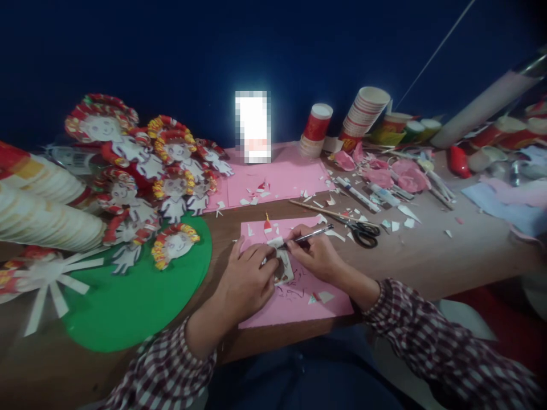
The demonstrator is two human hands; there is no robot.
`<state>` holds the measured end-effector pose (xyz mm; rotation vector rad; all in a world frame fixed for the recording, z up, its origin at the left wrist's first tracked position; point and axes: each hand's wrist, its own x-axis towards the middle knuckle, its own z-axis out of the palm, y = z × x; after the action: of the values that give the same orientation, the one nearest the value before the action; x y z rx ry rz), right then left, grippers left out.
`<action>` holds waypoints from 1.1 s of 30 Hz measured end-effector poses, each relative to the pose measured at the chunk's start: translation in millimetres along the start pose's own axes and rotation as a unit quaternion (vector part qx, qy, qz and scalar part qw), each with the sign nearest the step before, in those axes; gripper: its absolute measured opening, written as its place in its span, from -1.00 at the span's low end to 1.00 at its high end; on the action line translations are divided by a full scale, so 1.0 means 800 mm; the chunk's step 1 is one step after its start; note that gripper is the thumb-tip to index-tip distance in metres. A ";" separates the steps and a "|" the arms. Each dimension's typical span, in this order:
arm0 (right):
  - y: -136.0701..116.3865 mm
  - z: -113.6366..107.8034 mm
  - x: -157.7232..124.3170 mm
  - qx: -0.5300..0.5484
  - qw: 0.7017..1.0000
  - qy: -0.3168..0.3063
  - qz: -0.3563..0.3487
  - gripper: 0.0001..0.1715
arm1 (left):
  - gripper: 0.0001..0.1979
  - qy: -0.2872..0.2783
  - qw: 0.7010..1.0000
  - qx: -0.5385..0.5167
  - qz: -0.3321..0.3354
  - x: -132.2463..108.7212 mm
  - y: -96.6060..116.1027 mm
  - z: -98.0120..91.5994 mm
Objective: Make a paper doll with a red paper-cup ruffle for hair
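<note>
My right hand grips a dark pen with a clear end, its tip hidden near a small white paper piece. Bent fingers of my left hand hold that piece at its near side. Beneath the hands, a pale scrap with a brown patch lies on a pink sheet marked with dark pen strokes. A small red-and-white cutout with a yellow tip sits on the sheet just beyond my hands. Black-handled scissors lie to the right.
Paper dolls with red and yellow curled hair and a green round sheet are at left. Stacked paper cups stand behind. Markers, a thin stick, crumpled pink paper and scraps cover the right-hand side.
</note>
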<state>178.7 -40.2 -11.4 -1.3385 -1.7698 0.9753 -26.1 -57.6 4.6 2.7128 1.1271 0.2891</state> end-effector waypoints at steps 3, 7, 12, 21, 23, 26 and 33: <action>-0.001 0.000 0.000 0.001 1.000 0.005 -0.002 -0.97 | -0.78 0.003 1.000 -0.001 0.000 0.000 0.000 0.001; -0.002 0.000 0.001 -0.002 1.000 0.008 -0.002 -0.97 | -0.80 -0.005 1.000 0.004 -0.001 0.000 0.001 0.000; -0.002 -0.001 0.000 -0.004 1.000 0.005 -0.004 -0.95 | -0.80 -0.003 1.000 0.012 0.000 0.000 0.001 0.000; -0.002 -0.001 0.001 0.005 1.000 0.006 -0.018 -0.99 | -0.76 -0.001 1.000 0.016 0.004 0.001 0.001 0.002; -0.002 -0.002 0.001 0.005 1.000 0.008 -0.019 -0.99 | -0.76 -0.004 1.000 0.018 0.004 0.002 0.002 0.001; -0.003 -0.002 0.001 0.006 1.000 0.014 -0.013 -0.99 | -0.76 -0.002 1.000 0.018 0.004 0.002 0.003 0.000; -0.002 -0.001 0.001 -0.001 1.000 0.019 -0.017 -0.97 | -0.76 -0.001 1.000 0.023 0.005 0.001 0.002 0.002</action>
<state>178.7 -39.2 -9.2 -1.3163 -1.7599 0.9246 -23.9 -58.1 3.9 2.7589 1.1338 0.2657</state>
